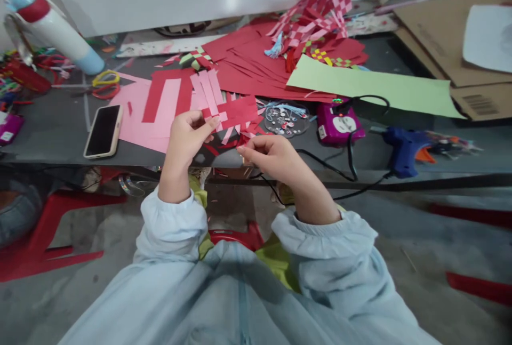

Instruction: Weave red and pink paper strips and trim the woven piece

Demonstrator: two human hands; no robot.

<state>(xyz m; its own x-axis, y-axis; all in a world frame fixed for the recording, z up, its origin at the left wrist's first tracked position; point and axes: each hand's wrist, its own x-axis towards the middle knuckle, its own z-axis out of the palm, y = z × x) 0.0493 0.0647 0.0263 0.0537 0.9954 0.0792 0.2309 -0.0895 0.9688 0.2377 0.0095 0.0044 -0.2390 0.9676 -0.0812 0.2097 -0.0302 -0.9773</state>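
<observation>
My left hand [186,134] pinches a piece of woven paper strips [241,111] between thumb and fingers. Its pink strips stand up toward the back and cross red ones that stretch to the right, with a small checked patch beside my thumb. To the right and a little lower, my right hand [270,154] is closed, thumb against fingertips, close to the red and pink paper scraps [228,145] at the table's front. Whatever is between those fingertips is too small to make out. Behind my left hand lie pink sheets [138,126] and a red cut strip [154,97].
A phone [104,130], scissors [106,85] and a bottle [60,30] are at left. Red sheets [244,62] and checked woven strips [312,14] pile up behind. A bead dish [287,119], purple box [340,126], green sheet [372,83] and corded blue glue gun [404,147] lie right.
</observation>
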